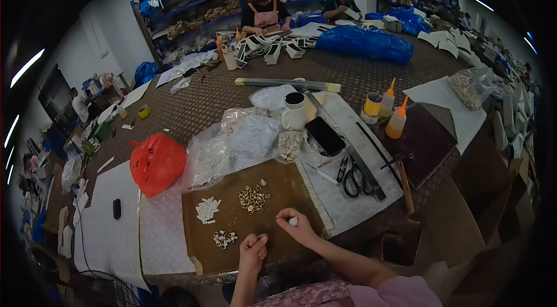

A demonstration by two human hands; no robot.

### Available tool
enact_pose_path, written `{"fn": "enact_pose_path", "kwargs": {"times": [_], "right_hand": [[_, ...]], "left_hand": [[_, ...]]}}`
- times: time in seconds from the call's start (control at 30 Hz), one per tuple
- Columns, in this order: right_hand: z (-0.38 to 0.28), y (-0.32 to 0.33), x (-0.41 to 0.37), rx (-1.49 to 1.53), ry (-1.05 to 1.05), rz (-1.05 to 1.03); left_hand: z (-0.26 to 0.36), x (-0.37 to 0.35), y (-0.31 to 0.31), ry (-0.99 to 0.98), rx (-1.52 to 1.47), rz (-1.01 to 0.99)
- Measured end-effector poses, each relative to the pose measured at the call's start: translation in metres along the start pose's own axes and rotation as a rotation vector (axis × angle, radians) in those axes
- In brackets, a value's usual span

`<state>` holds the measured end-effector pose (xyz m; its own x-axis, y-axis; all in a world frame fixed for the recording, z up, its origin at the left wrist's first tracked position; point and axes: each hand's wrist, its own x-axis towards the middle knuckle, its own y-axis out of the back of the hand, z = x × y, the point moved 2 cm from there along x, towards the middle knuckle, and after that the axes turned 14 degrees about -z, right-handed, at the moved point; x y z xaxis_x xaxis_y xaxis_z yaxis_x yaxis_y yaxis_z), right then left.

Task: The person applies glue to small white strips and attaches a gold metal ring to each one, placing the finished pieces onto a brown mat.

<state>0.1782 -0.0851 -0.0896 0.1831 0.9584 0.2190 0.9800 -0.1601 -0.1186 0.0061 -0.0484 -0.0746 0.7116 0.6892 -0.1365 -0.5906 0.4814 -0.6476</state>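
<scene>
My left hand (253,252) is closed in a pinch above the front edge of a brown work mat (313,214); whatever its fingers hold is too small to make out. Just to its right, my right hand (299,230) is curled around a small white rounded piece (293,221). Beyond the hands lies a pile of small gold-coloured metal fittings (253,199). Left of that pile are short white strips (208,210). A smaller cluster of silvery fittings with white bits (224,239) sits nearest my left hand.
A red plastic bag (156,165) and clear bags (249,133) stand behind the mat. Rightward lie a phone (325,136), scissors (352,180), a steel ruler (366,173), a hammer (404,186) and glue bottles (396,123). Two people work across the table near a blue bundle (365,44).
</scene>
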Motion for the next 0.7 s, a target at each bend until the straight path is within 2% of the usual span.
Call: {"fn": "enact_pose_path", "kwargs": {"times": [0.7], "right_hand": [[-0.0044, -0.0018, -0.0021, -0.063, -0.036, -0.080]], "left_hand": [[0.0015, -0.0031, -0.0047, -0.005, 0.003, 0.019]]}}
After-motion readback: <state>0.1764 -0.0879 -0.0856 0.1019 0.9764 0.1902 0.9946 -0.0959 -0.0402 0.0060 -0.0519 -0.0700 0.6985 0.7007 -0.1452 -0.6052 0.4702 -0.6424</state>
